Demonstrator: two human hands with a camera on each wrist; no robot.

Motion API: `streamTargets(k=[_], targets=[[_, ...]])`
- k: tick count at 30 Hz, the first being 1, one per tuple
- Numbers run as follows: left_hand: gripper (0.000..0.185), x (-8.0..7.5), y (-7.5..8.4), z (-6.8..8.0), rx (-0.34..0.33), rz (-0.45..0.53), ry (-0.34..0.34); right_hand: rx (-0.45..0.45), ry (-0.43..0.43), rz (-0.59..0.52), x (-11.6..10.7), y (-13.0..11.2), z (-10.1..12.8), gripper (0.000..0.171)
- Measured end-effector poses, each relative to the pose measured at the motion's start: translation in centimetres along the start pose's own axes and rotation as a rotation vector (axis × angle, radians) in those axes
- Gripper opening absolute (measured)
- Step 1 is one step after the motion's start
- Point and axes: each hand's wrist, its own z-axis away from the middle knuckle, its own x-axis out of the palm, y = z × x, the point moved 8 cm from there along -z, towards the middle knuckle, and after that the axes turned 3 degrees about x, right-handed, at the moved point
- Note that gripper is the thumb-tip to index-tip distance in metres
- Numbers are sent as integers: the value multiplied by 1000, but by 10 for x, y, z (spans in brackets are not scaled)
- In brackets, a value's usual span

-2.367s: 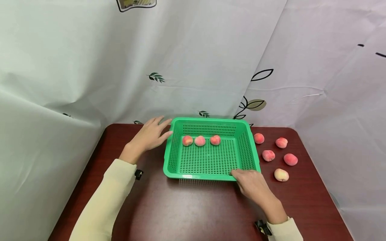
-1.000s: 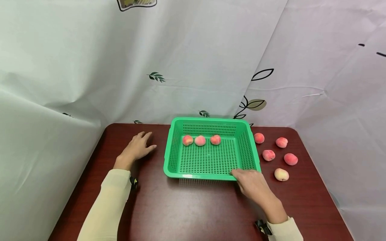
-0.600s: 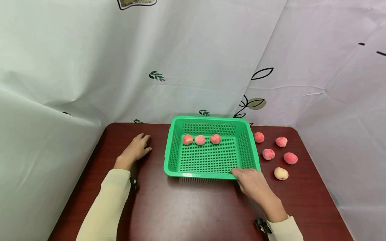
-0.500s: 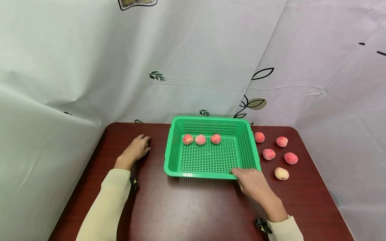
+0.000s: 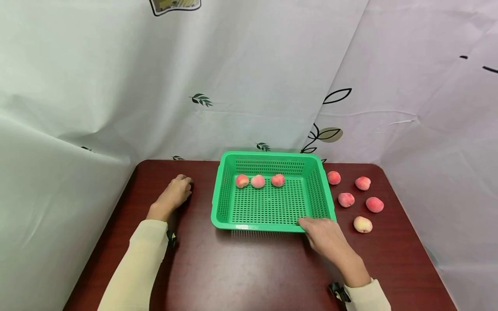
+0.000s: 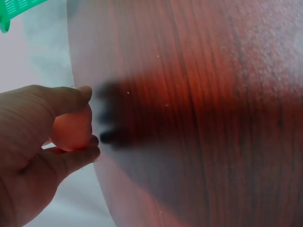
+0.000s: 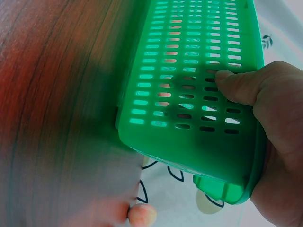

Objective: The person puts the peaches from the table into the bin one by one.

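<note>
A green perforated basket stands in the middle of the dark red table. Three peaches lie in a row at its far side: one on the left, one in the middle, one on the right. My right hand grips the basket's near right corner, thumb on the inner wall and fingers under the rim of the basket. My left hand rests on the table left of the basket, apart from it. Its fingers are curled into a fist with nothing in them.
Several loose peaches lie on the table right of the basket, the nearest by my right hand and the farthest beside the basket's back corner. White printed sheets hang close behind and at both sides of the table.
My left hand has left the basket's left rim, drawn back to the left and curled its fingers in. The right hand, the basket and the peaches have not moved.
</note>
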Motion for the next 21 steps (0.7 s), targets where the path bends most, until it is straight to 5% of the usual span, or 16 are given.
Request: streamTargets(k=[21], targets=[[38, -38, 18, -3, -2, 47, 77, -4, 9, 1, 0, 0, 0, 31]])
